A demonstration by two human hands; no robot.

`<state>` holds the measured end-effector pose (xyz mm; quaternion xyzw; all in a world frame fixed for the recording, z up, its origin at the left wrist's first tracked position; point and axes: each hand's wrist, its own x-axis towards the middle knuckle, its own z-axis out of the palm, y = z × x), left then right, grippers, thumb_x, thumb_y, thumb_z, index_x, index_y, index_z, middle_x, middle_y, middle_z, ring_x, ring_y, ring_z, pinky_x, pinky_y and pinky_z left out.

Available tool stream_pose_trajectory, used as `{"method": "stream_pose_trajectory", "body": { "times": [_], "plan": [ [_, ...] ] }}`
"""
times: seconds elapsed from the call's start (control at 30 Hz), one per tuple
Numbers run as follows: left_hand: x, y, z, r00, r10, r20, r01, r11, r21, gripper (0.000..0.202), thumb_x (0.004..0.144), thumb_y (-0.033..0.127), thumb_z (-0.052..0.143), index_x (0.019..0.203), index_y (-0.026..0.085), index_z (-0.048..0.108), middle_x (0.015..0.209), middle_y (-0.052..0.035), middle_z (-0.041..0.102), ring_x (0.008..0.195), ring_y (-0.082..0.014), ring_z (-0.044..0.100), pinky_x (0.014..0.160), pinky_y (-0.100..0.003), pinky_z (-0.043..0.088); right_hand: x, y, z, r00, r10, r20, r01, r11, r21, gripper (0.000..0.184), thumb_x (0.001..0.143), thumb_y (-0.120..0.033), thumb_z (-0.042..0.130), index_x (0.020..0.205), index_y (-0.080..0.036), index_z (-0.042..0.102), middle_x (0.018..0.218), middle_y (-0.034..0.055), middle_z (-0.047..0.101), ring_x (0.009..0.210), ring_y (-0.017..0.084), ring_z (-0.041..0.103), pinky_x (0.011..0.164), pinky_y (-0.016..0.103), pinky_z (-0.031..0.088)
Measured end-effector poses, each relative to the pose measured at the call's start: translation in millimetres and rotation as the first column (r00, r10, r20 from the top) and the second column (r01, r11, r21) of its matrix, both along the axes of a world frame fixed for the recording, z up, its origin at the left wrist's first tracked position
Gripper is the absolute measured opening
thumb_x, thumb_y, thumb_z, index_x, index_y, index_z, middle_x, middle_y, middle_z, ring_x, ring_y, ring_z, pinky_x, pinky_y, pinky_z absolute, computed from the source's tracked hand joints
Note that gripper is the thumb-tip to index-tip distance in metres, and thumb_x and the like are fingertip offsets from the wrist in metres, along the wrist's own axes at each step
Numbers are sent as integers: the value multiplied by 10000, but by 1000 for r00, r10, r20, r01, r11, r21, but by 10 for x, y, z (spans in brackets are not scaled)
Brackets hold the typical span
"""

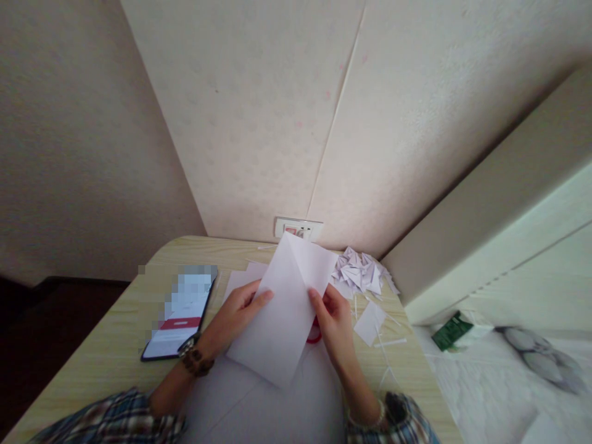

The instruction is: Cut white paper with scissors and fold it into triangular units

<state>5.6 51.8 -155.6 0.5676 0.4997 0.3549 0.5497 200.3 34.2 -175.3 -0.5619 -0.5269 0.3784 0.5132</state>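
Note:
I hold a white sheet of paper (287,308), folded with a diagonal crease near its top, tilted above the wooden table (111,345). My left hand (235,314) grips its left edge, thumb on top and fingers behind. My right hand (333,320) pinches the right edge in the same way. Both wrists carry bracelets, and plaid sleeves show at the bottom. Under the sheet a red object (315,336) peeks out; I cannot make out what it is. More white paper (259,407) lies flat on the table below my hands.
A phone (178,314) with a lit screen lies left of my hands. A pile of folded white paper pieces (358,271) sits at the back right, with a small paper square (370,322) and thin strips nearby. A wall socket (298,229) is behind. A bed (509,370) is right.

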Motion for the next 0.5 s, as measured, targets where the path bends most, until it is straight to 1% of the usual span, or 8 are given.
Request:
{"method": "stream_pose_trajectory", "body": {
  "times": [0.1, 0.2, 0.3, 0.37, 0.5],
  "plan": [
    [12, -1, 3, 999, 46, -16, -46, 999, 23, 370, 806, 558, 600, 747, 194, 592, 694, 4, 595, 682, -205, 560, 580, -273, 429, -10, -11, 20, 1000, 0, 12, 0, 1000, -9, 367, 867, -509, 574, 719, -177, 626, 603, -2, 511, 572, 146, 443, 463, 231, 322],
    [19, -7, 24, 997, 71, -17, -71, 997, 30, 348, 825, 554, 573, 785, 208, 570, 712, 7, 598, 706, -215, 583, 603, -283, 452, -29, -24, 48, 999, 26, 23, -25, 999, -27, 359, 864, -501, 577, 717, -177, 624, 600, 2, 536, 567, 150, 474, 474, 235, 353],
    [17, -9, 44, 998, 68, -19, -67, 997, 33, 332, 825, 545, 573, 825, 213, 578, 748, 0, 626, 734, -225, 603, 638, -295, 479, -41, -28, 66, 999, 42, 34, -41, 999, -35, 352, 854, -494, 584, 705, -177, 617, 596, 6, 552, 588, 163, 514, 500, 241, 388],
    [12, -5, 44, 998, 60, -26, -59, 997, 40, 326, 818, 542, 586, 815, 216, 582, 759, -4, 638, 743, -227, 605, 663, -300, 491, -40, -27, 70, 999, 27, 40, -26, 999, -32, 361, 853, -498, 575, 688, -178, 605, 593, 7, 548, 585, 160, 502, 494, 240, 378],
    [8, 0, 22, 999, 25, -46, -23, 999, 47, 348, 801, 566, 602, 765, 221, 583, 750, -15, 655, 761, -240, 613, 668, -304, 508, -26, -32, 77, 998, -34, 48, 35, 999, -9, 389, 859, -518, 558, 680, -176, 607, 585, 5, 545, 567, 151, 469, 480, 243, 348]
  ]
}}
